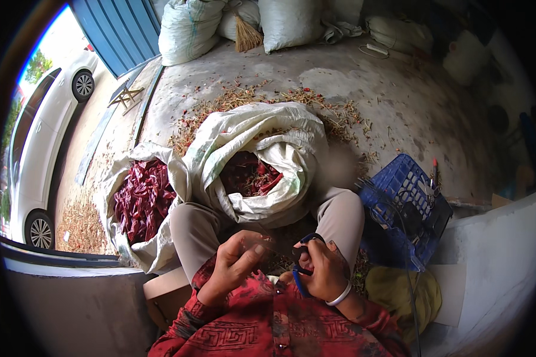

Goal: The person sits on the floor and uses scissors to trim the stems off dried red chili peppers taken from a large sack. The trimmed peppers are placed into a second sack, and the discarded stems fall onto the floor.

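My right hand (327, 272) is closed around scissors (300, 285) with blue and black handles; their blades are blurred and point toward my left hand. My left hand (234, 266), in front of my chest, has its fingers curled and thumb pressed in, and whatever they may hold is too small to make out. Between my knees stands a white woven sack (220, 134) with a rolled rim, holding dark red dried chilies (242, 174) and bits of stem. Left of it, a smaller white sack (180, 174) is full of dried red chilies (142, 199).
At my right is a blue plastic crate (375, 250) with dark things and a cord on it, beside an olive cloth (393, 291). Cut stems (339, 110) litter the concrete floor. Stuffed white sacks (187, 33) and a broom (246, 34) stand behind. A white car (44, 143) is outside.
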Tool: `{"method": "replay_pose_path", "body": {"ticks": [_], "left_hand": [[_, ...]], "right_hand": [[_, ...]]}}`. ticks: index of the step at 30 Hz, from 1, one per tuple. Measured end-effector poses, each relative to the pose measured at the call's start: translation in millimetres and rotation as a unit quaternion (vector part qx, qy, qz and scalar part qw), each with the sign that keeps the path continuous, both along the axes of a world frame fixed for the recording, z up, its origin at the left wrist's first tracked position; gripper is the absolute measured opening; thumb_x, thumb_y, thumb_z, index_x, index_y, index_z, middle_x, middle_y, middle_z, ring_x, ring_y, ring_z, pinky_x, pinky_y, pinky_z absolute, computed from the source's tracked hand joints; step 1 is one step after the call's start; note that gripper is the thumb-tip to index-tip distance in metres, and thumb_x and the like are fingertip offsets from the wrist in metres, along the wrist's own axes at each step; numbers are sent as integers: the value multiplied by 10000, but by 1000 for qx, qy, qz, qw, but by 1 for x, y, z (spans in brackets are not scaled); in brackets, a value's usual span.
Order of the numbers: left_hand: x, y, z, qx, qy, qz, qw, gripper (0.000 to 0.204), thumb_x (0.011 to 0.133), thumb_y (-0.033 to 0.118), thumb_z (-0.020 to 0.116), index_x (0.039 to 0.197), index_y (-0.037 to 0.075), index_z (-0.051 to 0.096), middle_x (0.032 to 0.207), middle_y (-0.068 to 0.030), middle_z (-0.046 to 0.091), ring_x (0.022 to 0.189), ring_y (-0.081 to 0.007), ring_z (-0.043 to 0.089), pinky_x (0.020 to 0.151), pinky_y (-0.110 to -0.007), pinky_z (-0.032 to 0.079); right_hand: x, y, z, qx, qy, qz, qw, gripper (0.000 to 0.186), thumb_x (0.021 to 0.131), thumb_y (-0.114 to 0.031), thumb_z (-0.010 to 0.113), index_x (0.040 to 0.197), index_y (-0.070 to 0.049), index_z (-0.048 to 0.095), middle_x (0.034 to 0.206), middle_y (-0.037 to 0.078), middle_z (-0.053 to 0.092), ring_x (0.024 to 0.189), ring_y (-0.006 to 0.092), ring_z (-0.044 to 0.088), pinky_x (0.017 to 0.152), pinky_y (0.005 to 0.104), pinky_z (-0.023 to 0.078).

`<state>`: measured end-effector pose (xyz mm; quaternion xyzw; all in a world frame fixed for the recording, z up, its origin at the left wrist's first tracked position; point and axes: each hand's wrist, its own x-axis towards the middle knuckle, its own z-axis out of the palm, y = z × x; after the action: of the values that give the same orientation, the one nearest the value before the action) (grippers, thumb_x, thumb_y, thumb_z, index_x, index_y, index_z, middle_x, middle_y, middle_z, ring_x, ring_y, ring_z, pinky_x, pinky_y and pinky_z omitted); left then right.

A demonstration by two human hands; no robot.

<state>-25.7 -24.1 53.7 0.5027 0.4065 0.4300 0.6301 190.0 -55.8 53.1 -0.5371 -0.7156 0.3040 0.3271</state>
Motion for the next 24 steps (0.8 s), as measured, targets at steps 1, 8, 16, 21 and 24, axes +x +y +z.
{"method": "replay_pose_path", "body": {"ticks": [1, 8, 16, 21, 24], "left_hand": [[2, 0, 1, 8, -3, 10, 1000, 130, 931, 76, 568, 1034, 1, 593, 792, 22, 595, 638, -26, 491, 547, -191, 396], [-8, 1, 2, -17, 17, -46, 999, 159, 907, 43, 555, 1053, 4, 600, 877, 16, 637, 673, -11, 498, 571, -189, 407], [-17, 3, 1, -77, -20, -118, 990, 155, 889, 68, 580, 1025, 7, 621, 763, 47, 572, 627, -10, 457, 547, -185, 361], [-11, 0, -4, -103, -65, -113, 986, 140, 893, 85, 583, 1003, 7, 617, 742, 42, 561, 592, -16, 449, 518, -190, 355], [-9, -1, -3, -117, -64, -115, 984, 120, 898, 86, 577, 982, 9, 613, 711, 34, 546, 558, -23, 440, 489, -196, 344]], "right_hand": [[2, -2, -1, 19, -42, -1, 999, 624, 714, -483, 796, 994, 1, 517, 773, 99, 519, 655, 236, 561, 591, 353, 470], [16, 0, -9, 48, -85, 13, 995, 588, 698, -484, 775, 924, -12, 507, 824, 146, 534, 778, 343, 567, 683, 425, 459], [24, -3, -6, 26, -129, 76, 988, 449, 714, -302, 748, 950, -27, 482, 854, 139, 531, 802, 337, 572, 752, 436, 431], [25, -5, -6, 37, -173, 87, 980, 396, 714, -245, 722, 933, -40, 463, 863, 133, 527, 821, 319, 562, 796, 415, 403], [25, -8, -7, 53, -195, 84, 976, 374, 724, -219, 716, 921, -36, 456, 860, 144, 536, 809, 327, 575, 759, 422, 427]]}}
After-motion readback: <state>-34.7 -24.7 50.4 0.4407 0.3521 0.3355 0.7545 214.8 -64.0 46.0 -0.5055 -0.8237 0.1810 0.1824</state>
